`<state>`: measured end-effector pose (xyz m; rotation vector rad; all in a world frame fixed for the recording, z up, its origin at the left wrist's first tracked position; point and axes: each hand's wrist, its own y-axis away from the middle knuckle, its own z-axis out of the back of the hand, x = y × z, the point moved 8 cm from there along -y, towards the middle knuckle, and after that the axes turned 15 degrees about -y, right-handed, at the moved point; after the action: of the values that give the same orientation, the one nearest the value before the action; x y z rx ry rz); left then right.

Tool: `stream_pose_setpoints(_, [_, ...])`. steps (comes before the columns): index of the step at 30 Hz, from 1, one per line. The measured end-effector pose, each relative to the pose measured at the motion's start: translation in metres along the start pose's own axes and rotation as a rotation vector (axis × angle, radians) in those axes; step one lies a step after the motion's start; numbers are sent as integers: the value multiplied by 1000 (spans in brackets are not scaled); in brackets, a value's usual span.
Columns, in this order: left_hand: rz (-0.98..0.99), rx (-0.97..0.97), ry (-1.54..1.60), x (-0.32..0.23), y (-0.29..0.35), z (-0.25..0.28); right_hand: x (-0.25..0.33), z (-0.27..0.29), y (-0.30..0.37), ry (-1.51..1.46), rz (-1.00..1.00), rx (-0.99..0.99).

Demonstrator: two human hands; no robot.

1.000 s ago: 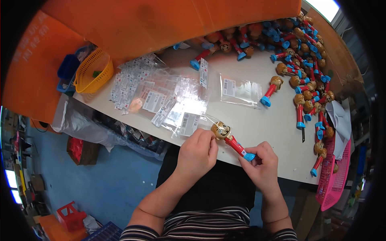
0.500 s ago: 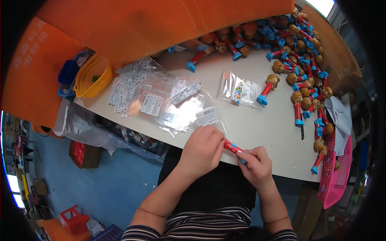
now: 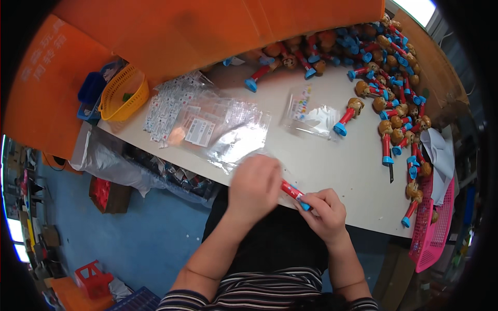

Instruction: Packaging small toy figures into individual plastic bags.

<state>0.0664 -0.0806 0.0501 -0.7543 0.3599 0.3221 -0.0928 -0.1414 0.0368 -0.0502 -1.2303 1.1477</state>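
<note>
A toy figure with a red stem and blue base (image 3: 293, 192) lies between both hands at the table's near edge. My left hand (image 3: 255, 185) is closed over its head end, together with a clear plastic bag whose edge shows by the fingers. My right hand (image 3: 323, 210) pinches the blue base end. The toy's head is hidden under my left hand.
A spread of clear plastic bags (image 3: 218, 129) lies left of centre on the white table (image 3: 342, 171). One bagged item (image 3: 307, 111) and a loose toy (image 3: 346, 116) lie further back. Many similar toys (image 3: 394, 93) pile up at the back right. A yellow basket (image 3: 123, 94) stands far left, a pink basket (image 3: 436, 228) at right.
My left hand has slid over the toy's head, covering it, and both hands with the toy have moved closer to the table's near edge.
</note>
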Motion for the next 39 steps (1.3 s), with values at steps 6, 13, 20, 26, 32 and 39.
stream_pose_setpoints(6, [-133,142,45,-25,8,-3,1,0,4,40,-23,-89])
stream_pose_setpoints(13, [-30,181,164,-13,16,-4,-13,-9,-3,-158,-180,-84])
stream_pose_setpoints(20, [15,150,158,-7,18,-2,-14,-18,-4,-119,-142,-8])
stream_pose_setpoints(26, [17,156,129,-3,23,-1,-24,-30,-14,-76,-159,-66])
stream_pose_setpoints(32, [37,152,129,1,25,3,-24,-46,-17,-69,-155,-41])
stream_pose_setpoints(39, [42,148,131,3,26,6,-24,-50,-20,-46,-172,-107])
